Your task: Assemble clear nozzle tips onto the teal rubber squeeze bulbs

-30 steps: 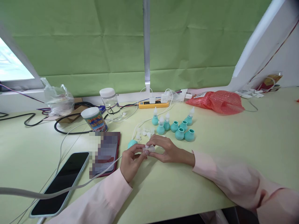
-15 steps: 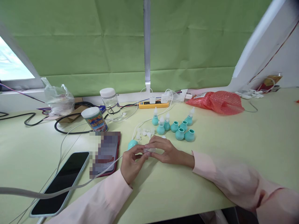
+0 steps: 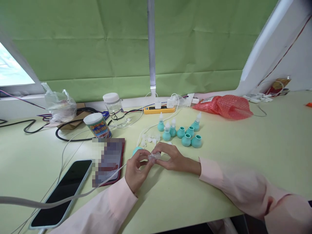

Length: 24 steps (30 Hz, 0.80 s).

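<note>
Between my fingertips is a small translucent plastic piece [image 3: 154,157], like a nozzle part. My left hand [image 3: 136,167] pinches its left end, and my right hand [image 3: 172,156] grips it from the right. Just behind my left hand a teal bulb [image 3: 137,150] is partly hidden. Loose translucent pieces [image 3: 149,139] lie beyond my fingers. Several teal bulbs fitted with clear nozzles [image 3: 166,133] stand farther back. Beside them are several open-necked teal bulbs [image 3: 186,139] with no nozzle.
At left lie a black-screened phone [image 3: 64,191] and a red-cased phone [image 3: 114,162], with a white cable crossing them. Behind stand a snack can [image 3: 98,126], a clear jar [image 3: 115,112] and a yellow power strip [image 3: 159,110]. Red bubble wrap [image 3: 229,107] lies back right.
The view has shifted slightly. My right fingers have moved a little on the translucent piece, and more of it shows between my hands.
</note>
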### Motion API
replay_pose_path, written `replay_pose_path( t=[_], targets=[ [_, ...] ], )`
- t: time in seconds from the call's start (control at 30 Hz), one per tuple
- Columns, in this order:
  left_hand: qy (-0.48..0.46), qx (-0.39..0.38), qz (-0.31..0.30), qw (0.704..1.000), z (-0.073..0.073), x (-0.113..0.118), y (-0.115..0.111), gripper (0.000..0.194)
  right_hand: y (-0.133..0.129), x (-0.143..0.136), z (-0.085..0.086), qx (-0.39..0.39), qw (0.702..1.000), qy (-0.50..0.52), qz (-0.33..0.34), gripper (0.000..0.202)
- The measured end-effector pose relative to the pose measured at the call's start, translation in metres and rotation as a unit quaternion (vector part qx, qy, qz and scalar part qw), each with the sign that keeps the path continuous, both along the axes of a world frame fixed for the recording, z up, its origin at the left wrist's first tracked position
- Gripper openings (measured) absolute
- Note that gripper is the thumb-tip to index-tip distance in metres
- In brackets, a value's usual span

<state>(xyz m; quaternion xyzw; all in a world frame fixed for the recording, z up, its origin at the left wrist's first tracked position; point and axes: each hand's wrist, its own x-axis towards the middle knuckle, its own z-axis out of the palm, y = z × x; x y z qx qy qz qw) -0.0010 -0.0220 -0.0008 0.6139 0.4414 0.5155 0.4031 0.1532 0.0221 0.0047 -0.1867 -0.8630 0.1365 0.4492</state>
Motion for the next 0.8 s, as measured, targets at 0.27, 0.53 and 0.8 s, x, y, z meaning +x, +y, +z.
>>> replay_pose_path(
  t=[0.27, 0.53, 0.8],
  targets=[
    [0.035, 0.039, 0.021, 0.998, -0.002, 0.000, -0.002, 0.020, 0.006, -0.001, -0.004, 0.081, 0.997, 0.020, 0.000, 0.016],
    [0.076, 0.052, 0.031, 0.995, -0.004, -0.001, -0.001, 0.022, 0.010, 0.004, -0.006, 0.250, 0.963, -0.082, -0.056, 0.015],
    [0.089, 0.110, 0.041, 0.989, -0.002, -0.001, -0.002, 0.019, 0.007, 0.003, -0.005, 0.151, 0.986, -0.025, -0.062, 0.020]
  ],
)
